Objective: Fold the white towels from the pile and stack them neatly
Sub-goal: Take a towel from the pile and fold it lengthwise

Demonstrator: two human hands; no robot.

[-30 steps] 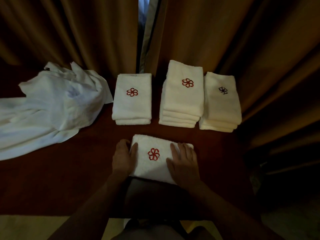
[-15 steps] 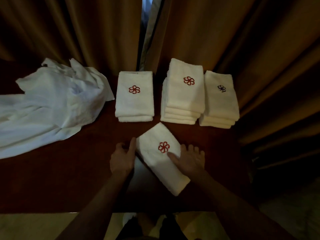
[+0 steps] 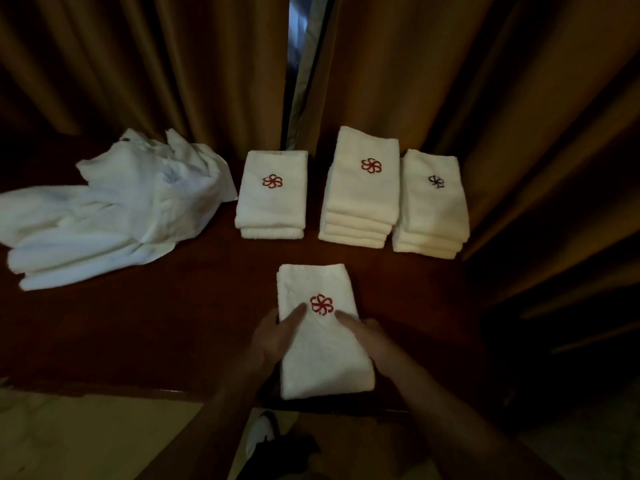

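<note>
The folded towel [image 3: 322, 362] is lying on the dark table [image 3: 166, 323] at the near edge, its long side running from 6 to 12 o'clock and its red flower emblem [image 3: 321, 304] facing up. The left hand [image 3: 275, 337] is hugging its 9 o'clock edge and the right hand [image 3: 369, 339] its 3 o'clock edge. The hands are sitting apart with the towel between them, one digit of each lying on top just below the emblem. I cannot tell whether the other fingers are curling under the cloth. Out at 11 o'clock a short stack [image 3: 272, 202] is sitting, at 12 to 1 a taller stack [image 3: 363, 192], and just beside it at 1 o'clock a stack with a dark emblem [image 3: 431, 209]. At 10 o'clock crumpled white linen [image 3: 114, 209] is sprawling. Brown curtains [image 3: 450, 81] are hanging behind.
</note>
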